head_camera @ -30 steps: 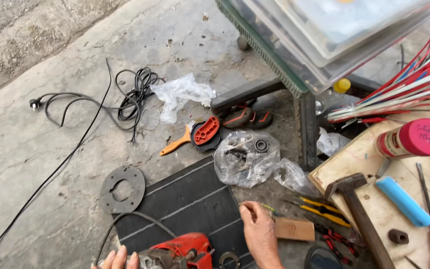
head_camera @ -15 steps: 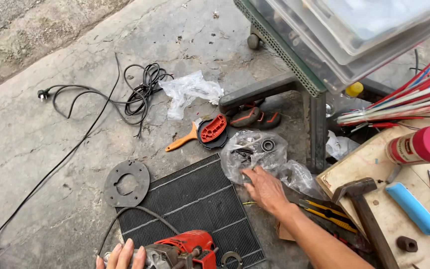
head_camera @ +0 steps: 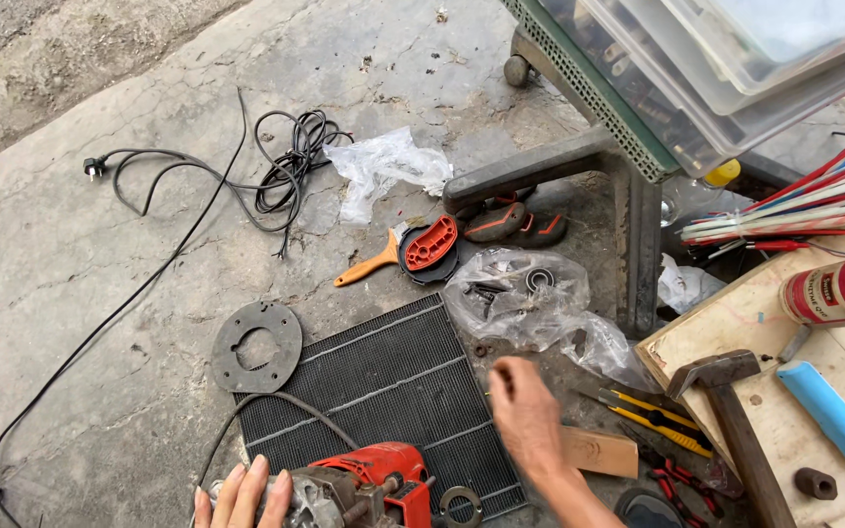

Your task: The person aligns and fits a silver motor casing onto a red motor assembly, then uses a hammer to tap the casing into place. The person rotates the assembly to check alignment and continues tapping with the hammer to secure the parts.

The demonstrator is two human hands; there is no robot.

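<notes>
So the red power tool (head_camera: 374, 486) is lying on its side at the near edge of the black ribbed mat (head_camera: 383, 391), motor guts showing, probably parked there so the loose bits don't roll off across the concrete floor (head_camera: 100, 293). The left hand (head_camera: 242, 494) rests on the tool's grey end at the mat's near-left corner, fingers flat and loose rather than gripping, looks like it's just steadying it. The right hand (head_camera: 527, 416) hovers over the mat's right edge, blurred, holding nothing as far as I can see; whether it's curled or relaxed I can't tell. A metal ring (head_camera: 460, 505) sits on the mat just right of the tool. Just off the mat's left corner lies a round grey plate (head_camera: 257, 347). Beyond the mat's far right corner is a clear plastic bag (head_camera: 518, 293) of small parts, and farther out an orange-handled brush (head_camera: 369, 266). Right of the mat, a hammer (head_camera: 726, 411) lies on a wooden board (head_camera: 735, 323).
</notes>
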